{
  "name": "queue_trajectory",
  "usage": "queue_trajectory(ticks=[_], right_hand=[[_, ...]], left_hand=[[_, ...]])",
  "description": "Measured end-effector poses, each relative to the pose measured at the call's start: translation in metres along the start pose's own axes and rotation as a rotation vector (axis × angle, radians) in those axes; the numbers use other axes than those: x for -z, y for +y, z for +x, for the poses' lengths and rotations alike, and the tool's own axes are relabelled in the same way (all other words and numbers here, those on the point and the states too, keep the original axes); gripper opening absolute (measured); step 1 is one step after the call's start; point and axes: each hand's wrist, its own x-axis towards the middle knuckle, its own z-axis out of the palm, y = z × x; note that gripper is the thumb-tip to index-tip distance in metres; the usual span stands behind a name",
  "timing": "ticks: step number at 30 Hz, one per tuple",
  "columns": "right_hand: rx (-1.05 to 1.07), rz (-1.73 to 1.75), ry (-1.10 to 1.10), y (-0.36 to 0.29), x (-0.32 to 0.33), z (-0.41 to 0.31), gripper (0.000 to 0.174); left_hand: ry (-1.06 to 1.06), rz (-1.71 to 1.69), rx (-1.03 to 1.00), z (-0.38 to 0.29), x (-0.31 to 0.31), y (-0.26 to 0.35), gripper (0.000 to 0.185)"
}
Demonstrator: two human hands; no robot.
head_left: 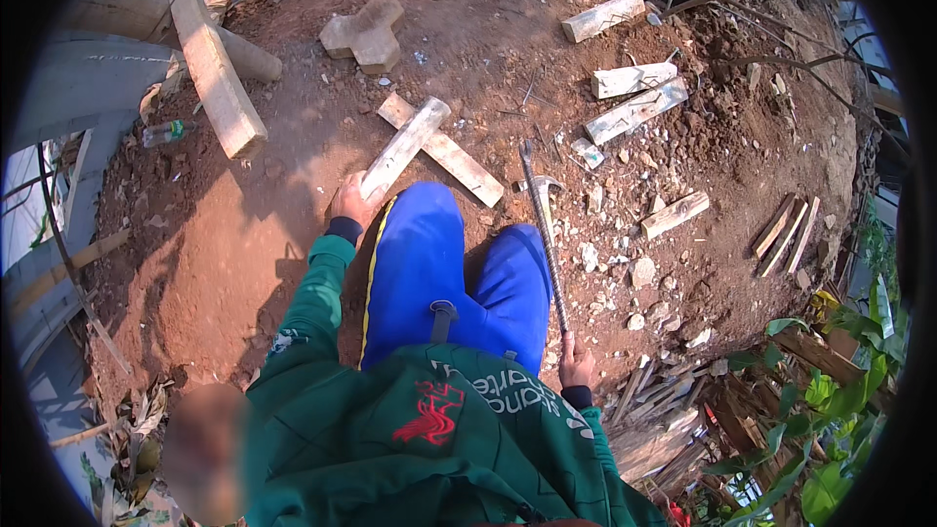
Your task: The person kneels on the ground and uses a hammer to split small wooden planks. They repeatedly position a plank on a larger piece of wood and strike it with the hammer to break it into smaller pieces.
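Observation:
My left hand (351, 199) grips the near end of a short wooden block (410, 143). The block's far part rests across a flat wooden board (461, 165) on the dirt. In my right hand (577, 360) is the lower end of a long ribbed steel pry bar (553, 256), made from what looks like rebar. Its forked tip points away from me, above the soil. Just behind the bar, a claw hammer (543, 183) lies with its head showing and its handle partly hidden by the bar and my knee.
Nail-studded wood blocks (635, 110) lie to the right, near loose nails (528, 91) and stone chips (643, 272). Thin wood strips (782, 236) are farther right. A concrete paver (364, 35) sits ahead. A timber beam (212, 66) juts in at upper left, near a plastic bottle (165, 133).

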Motion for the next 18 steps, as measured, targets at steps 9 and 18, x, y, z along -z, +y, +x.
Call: queue_trajectory(ticks=[9,18], right_hand=[[-0.057,-0.11,0.02,0.038,-0.029,-0.016,0.052],[-0.046,0.002,0.008,0.029,-0.03,-0.034,0.055]], left_hand=[[-0.276,0.274,-0.381,0.01,-0.063,0.125,0.056],[-0.324,0.618,-0.77,0.046,-0.101,0.134,0.073]])
